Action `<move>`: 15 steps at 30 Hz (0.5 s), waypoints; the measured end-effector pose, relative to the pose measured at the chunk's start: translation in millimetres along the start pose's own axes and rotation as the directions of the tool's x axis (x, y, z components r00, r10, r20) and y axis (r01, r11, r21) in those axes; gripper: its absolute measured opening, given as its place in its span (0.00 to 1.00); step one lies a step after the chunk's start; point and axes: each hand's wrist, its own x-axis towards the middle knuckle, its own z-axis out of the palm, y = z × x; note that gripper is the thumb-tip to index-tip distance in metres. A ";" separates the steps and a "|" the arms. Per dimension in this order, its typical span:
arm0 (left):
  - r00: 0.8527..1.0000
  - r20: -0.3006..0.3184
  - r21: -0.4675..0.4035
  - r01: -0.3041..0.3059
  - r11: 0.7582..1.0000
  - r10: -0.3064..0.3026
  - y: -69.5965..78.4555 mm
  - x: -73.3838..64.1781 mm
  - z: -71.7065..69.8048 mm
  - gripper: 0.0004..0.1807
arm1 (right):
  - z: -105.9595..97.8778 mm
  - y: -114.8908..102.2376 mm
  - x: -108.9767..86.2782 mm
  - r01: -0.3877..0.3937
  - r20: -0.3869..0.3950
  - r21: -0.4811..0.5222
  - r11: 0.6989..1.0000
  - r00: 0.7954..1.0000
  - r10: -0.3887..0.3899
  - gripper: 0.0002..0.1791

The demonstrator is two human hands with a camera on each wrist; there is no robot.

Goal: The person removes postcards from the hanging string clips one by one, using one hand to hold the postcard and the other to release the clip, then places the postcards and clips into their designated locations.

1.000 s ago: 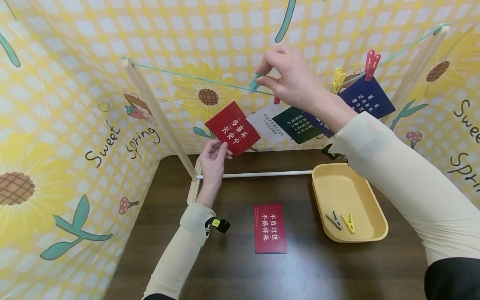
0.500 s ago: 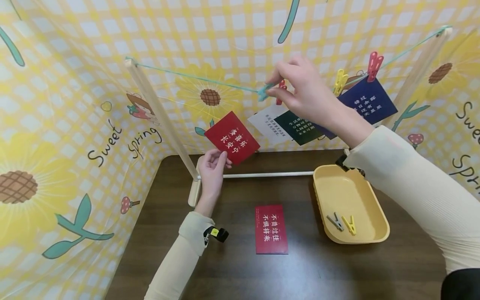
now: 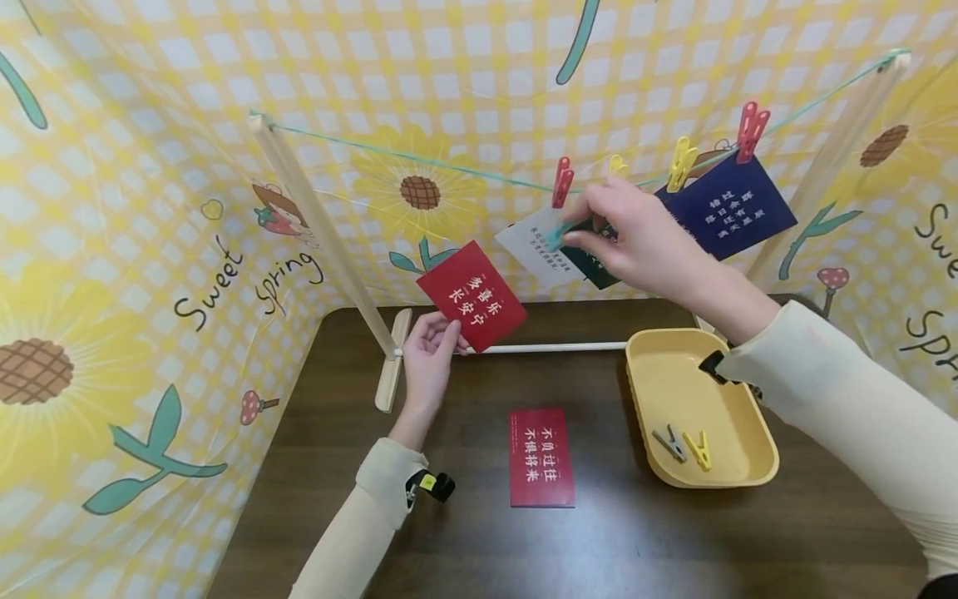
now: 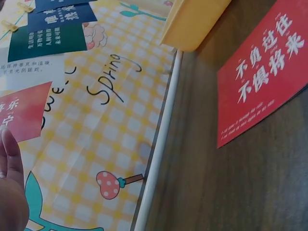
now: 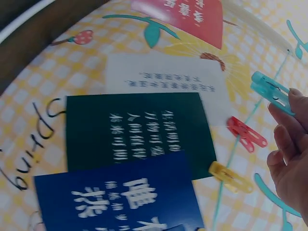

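Observation:
My left hand [image 3: 428, 362] pinches a red card [image 3: 471, 291] by its lower left corner and holds it tilted below the line. Between thumb and fingers of my right hand [image 3: 644, 233] is a teal clothespin [image 5: 272, 91], apart from the teal string [image 3: 419, 158] and, in the head view, in front of the hanging cards. A white card [image 3: 524, 241], a dark green card [image 5: 134, 125] and blue cards [image 3: 737, 208] hang from the string by red clothespins [image 3: 563, 183] and yellow clothespins [image 3: 681, 165]. In the head view my right hand covers part of the green card.
Another red card [image 3: 542, 457] lies on the dark table. At right stands a yellow tray [image 3: 636, 416] holding a grey clothespin [image 3: 669, 443] and a yellow one. Wooden posts [image 3: 322, 233] carry the string; a white rod [image 3: 554, 348] runs low between them.
My right hand has drawn the teal clothespin away from the string, down and to the right. My left hand has lowered the red card. The string's red clothespin and white card have come into fuller view.

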 end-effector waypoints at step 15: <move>0.990 0.097 0.038 0.098 0.994 -0.102 -9.8 -28.7 4.9 0.09 | 16.5 21.4 -53.7 -0.117 0.087 -0.054 0.992 0.989 0.121 0.10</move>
